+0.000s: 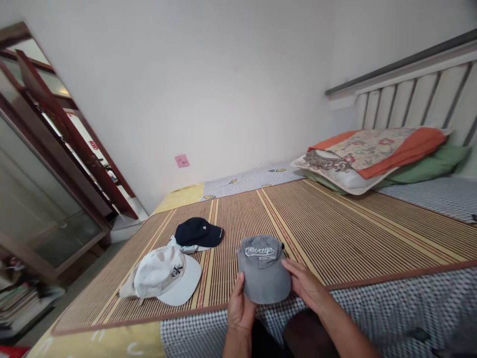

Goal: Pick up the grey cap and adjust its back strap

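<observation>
A grey baseball cap with white "Always" lettering is held between my two hands near the front edge of the bed, its brim towards me. My left hand grips the brim's left side, thumb on top and fingers hidden beneath. On the right side, my right hand pinches the cap where brim and crown meet. To the left lies a white cap with a dark "CK" mark, partly over a beige one. Behind it, a navy cap rests on another white cap.
A striped bamboo mat covers the bed over a checked sheet. Pillows with orange and floral cloth are piled at the right by the white headboard. A pink note is on the wall; a glass-panelled door stands left.
</observation>
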Demonstrator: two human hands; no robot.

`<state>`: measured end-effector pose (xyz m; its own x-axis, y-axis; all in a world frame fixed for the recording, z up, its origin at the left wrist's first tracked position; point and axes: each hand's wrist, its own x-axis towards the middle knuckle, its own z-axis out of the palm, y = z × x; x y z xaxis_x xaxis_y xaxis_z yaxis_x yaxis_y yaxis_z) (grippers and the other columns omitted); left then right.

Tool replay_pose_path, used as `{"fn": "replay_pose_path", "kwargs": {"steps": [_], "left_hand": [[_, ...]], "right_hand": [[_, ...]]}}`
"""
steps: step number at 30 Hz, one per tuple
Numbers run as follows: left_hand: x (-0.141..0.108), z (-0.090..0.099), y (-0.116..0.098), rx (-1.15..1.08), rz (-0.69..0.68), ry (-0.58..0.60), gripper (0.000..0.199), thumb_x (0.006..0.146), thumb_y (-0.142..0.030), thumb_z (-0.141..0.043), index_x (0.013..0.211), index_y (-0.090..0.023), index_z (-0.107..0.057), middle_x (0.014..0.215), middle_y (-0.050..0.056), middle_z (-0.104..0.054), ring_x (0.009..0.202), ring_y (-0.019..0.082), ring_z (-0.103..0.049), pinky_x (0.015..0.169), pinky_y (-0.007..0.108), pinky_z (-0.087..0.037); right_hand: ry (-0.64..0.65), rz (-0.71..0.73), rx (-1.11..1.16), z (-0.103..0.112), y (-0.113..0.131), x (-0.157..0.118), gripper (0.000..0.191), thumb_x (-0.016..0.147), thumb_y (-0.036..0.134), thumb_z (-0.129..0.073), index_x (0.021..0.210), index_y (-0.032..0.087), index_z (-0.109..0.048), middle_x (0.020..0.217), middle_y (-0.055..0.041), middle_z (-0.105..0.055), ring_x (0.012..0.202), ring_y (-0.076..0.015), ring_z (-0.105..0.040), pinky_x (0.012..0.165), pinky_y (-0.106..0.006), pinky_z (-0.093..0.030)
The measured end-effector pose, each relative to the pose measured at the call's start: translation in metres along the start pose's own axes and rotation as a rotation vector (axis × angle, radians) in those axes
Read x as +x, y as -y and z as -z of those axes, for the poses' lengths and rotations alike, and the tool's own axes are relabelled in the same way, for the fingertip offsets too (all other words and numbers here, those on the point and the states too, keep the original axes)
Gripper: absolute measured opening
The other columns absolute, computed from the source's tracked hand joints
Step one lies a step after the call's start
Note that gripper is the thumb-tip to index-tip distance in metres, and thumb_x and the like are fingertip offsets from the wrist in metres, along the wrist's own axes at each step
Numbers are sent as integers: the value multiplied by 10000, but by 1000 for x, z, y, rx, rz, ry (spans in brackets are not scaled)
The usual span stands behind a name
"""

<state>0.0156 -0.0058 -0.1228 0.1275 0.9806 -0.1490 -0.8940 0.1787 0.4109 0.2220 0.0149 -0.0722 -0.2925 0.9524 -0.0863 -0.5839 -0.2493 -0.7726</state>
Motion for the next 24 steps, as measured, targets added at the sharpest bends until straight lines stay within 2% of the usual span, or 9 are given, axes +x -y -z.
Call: {"fn": "replay_pose_path", "kwargs": {"steps": [4, 8, 12, 17, 21, 24], "left_hand": [[-30, -29, -2, 65, -32, -9, 294, 899, -214, -692, 1178, -190, -781, 1137, 97, -813, 1267, 297, -660, 1229, 468, -367], [-58, -51, -8, 169, -89, -5, 442, 813, -176, -778, 1252, -205, -735, 1134, 92, -811, 1257, 315, -663, 1206, 485, -394], [-78, -73, -13, 266, -131, 19, 641, 740, -217, -844, 1354, -236, -659, 1144, 91, -802, 1237, 335, -672, 1174, 494, -427], [-92, -91, -9, 336, -183, -83, 758, 659, -225, -874, 1375, -237, -626, 1022, 74, -818, 1127, 344, -725, 1100, 498, -492], [-95, -102, -5, 372, -205, -89, 794, 587, -241, -908, 1338, -228, -649, 993, 83, -821, 1089, 359, -737, 1064, 488, -516], [-94, -110, -5, 429, -199, -73, 784, 587, -268, -917, 1325, -220, -656, 975, 88, -820, 1084, 361, -739, 1053, 485, -522]], "right_hand": [[65, 18, -32, -16, 9, -24, 452, 685, 467, -908, 1013, 183, -780, 1094, -124, -820, 1121, -344, -724, 1092, -516, -466], [173, 15, -71, -17, 19, -41, 467, 694, 423, -903, 1075, 184, -776, 1084, -125, -820, 1063, -350, -741, 1063, -543, -477], [262, 46, -61, -20, 24, -49, 518, 665, 384, -916, 1129, 209, -770, 1143, -112, -808, 1139, -355, -711, 1097, -549, -454], [265, 139, -66, -29, 36, -57, 538, 704, 354, -893, 1206, 226, -748, 1280, -115, -757, 1263, -350, -641, 1156, -538, -404], [264, 148, -91, -25, 47, -65, 540, 739, 367, -872, 1243, 234, -731, 1337, -114, -728, 1316, -348, -602, 1174, -541, -390], [294, 161, -113, -18, 51, -68, 589, 730, 376, -882, 1276, 239, -710, 1378, -113, -703, 1341, -345, -584, 1184, -539, -380]]}}
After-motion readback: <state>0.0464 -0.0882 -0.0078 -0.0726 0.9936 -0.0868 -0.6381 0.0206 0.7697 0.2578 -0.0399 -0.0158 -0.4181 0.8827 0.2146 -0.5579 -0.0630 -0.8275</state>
